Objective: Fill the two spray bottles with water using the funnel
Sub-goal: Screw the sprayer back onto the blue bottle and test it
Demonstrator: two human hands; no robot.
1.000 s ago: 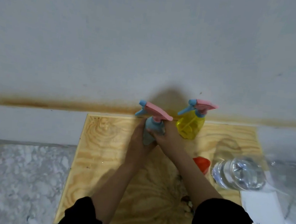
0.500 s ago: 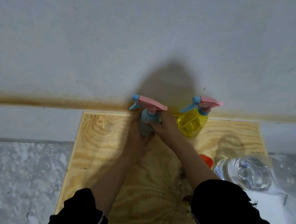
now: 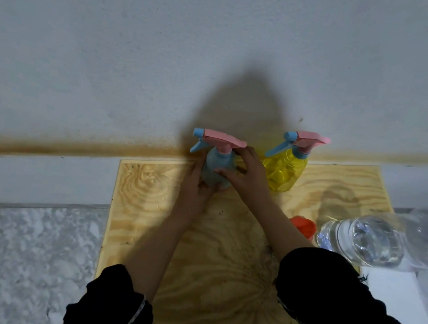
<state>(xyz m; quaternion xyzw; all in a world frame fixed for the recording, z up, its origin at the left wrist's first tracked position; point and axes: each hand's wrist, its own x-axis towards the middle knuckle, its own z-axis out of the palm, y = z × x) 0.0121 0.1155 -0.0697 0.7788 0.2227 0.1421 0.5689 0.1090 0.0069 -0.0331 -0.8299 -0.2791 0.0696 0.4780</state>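
Blue spray bottle (image 3: 216, 171) stands upright at 12 o'clock on the plywood surface (image 3: 147, 194), close to the wall edge. It is gripped by both hands. The left hand (image 3: 194, 194) is curled round the lower left of the body. The right hand (image 3: 248, 175) is wrapped on the right side, thumb laid across the front, fingers reaching toward the collar. The pink trigger head (image 3: 223, 139) is seated on the neck.

Step judged to be in hand: the head is to be unscrewed so the neck is opened for filling.
- The body is best kept planted on the surface and steadied low by the left hand.
- The collar under the pink head, not the trigger, should be taken by the right hand and turned.
- Once the thread is free, the head should be lifted straight up so the bottle is not tipped by any tube inside.
- The head is best laid down away from the 3 o'clock side, where the pouring gear is kept.

Count:
- Spray bottles: two. One blue, held; one yellow spray bottle (image 3: 284, 171) at 1 o'clock, just beside the right hand, head also on.
- Funnel: one, the orange funnel (image 3: 303, 224) at 3 o'clock, largely hidden behind the right forearm.
- Water supply: one clear water bottle (image 3: 362, 240), just past the funnel at the surface's right edge. Whether it is capped cannot be told.
- Hands: two, both occupied.
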